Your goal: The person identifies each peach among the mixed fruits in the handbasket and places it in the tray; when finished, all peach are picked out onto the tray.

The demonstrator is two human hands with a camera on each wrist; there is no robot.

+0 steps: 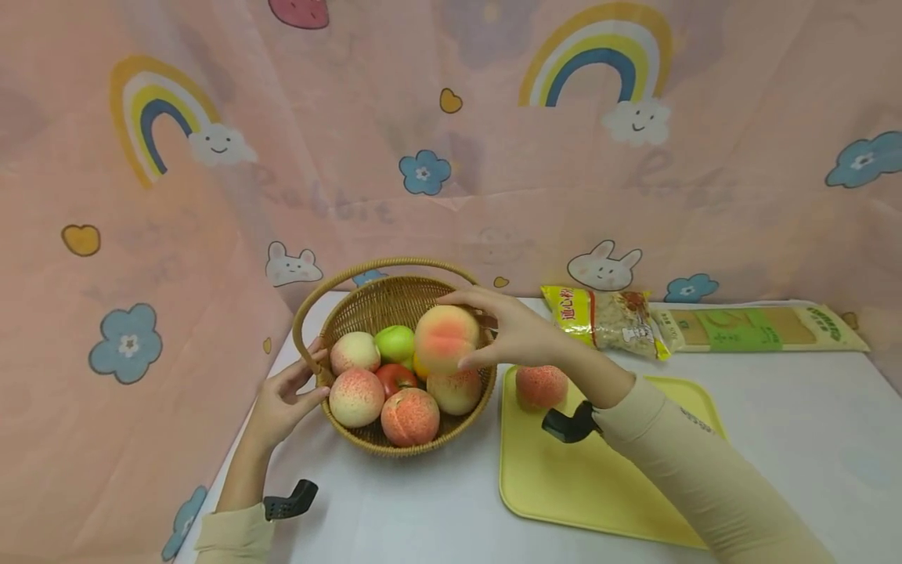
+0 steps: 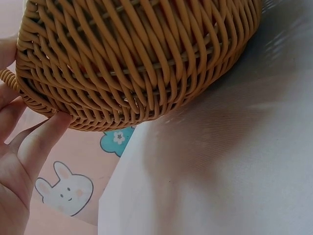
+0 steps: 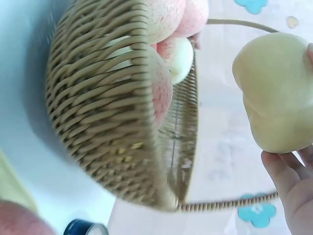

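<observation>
A wicker basket with a tall handle stands on the white table, holding several peaches, a green apple and a red apple. My right hand grips a large peach over the basket's right side; in the right wrist view this peach shows its pale yellow side, above the rim. At the basket's left edge my left hand pinches the rim near the handle's base. The left wrist view shows that thumb against the woven wall.
Right of the basket lies a yellow tray, with one red peach near its far left corner. Behind it are a bag of dry food and a long flat packet. A patterned pink cloth hangs behind the table.
</observation>
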